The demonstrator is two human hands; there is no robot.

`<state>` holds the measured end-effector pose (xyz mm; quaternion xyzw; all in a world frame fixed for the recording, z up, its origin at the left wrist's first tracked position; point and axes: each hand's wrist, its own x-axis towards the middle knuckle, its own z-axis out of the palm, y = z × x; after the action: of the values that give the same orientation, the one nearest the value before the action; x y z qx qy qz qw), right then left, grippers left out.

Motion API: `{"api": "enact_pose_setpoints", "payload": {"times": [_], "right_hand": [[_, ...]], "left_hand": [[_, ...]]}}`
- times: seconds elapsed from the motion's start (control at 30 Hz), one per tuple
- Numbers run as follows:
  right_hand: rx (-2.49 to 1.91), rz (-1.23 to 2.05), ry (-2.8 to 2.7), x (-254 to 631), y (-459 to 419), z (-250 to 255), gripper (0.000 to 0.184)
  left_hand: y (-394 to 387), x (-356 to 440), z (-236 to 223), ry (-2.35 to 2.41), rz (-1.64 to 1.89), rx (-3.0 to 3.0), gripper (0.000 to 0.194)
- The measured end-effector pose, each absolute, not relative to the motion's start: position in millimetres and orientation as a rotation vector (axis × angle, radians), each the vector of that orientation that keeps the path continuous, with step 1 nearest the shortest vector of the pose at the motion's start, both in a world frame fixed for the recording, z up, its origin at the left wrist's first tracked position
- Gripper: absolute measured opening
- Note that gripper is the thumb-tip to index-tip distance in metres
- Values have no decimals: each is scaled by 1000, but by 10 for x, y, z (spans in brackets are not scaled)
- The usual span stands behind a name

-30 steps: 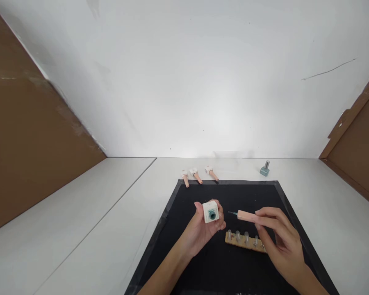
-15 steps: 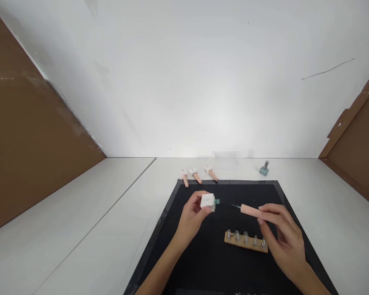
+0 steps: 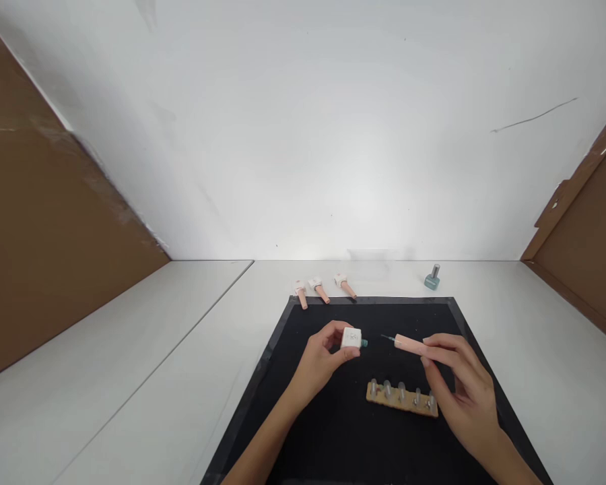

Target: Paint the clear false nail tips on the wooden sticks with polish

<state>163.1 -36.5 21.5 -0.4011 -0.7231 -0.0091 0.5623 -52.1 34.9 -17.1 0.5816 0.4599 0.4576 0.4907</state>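
My left hand (image 3: 323, 358) grips a white, square nail polish bottle (image 3: 351, 337) between thumb and fingers. The bottle is tipped sideways, its green-stained neck pointing right. In my right hand (image 3: 459, 380) is the peach nail polish brush cap (image 3: 409, 345), pinched near its far end. Its thin brush with green polish points left, a short gap away from the bottle neck. Below, on the black mat (image 3: 333, 431), lies a tan strip (image 3: 401, 397) carrying several clear false nail tips.
Behind the mat's far edge lie three white bottles with peach caps, the nearest to the middle being a nail polish bottle (image 3: 345, 284). A teal bottle (image 3: 432, 277) with a silver cap stands at the back right. Cardboard panels flank the white table (image 3: 182, 350).
My left hand has turned the bottle from its mouth facing me to its neck pointing right. My right hand has shifted the brush cap slightly right and up, then held nearly still.
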Motion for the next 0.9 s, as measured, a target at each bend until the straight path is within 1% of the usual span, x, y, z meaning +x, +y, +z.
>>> {"api": "enact_pose_setpoints", "payload": {"times": [0.1, 0.23, 0.33, 0.5, 0.63, 0.8, 0.9], "right_hand": [[-945, -14, -1707, 1624, -349, 210, 27], [-935, -18, -1732, 1609, -330, 199, 27], [-948, -14, -1732, 1604, -326, 192, 26], [-920, 73, -1782, 1583, -308, 189, 23], [-910, 75, -1810, 1568, -288, 192, 21], [-889, 92, -1798, 1562, -284, 195, 23], [-882, 100, -1812, 1547, -282, 187, 21]], "left_hand": [[362, -553, -148, 1087, 1175, 1297, 31], [366, -535, -161, 987, 963, 1325, 34], [359, -508, -180, 962, 1114, 1149, 35], [341, -500, -202, 890, 1043, 1134, 43], [345, -504, -189, 877, 1053, 1104, 51], [349, -499, -138, 891, 1028, 1098, 54], [327, -479, -107, 860, 1008, 1083, 55]]}}
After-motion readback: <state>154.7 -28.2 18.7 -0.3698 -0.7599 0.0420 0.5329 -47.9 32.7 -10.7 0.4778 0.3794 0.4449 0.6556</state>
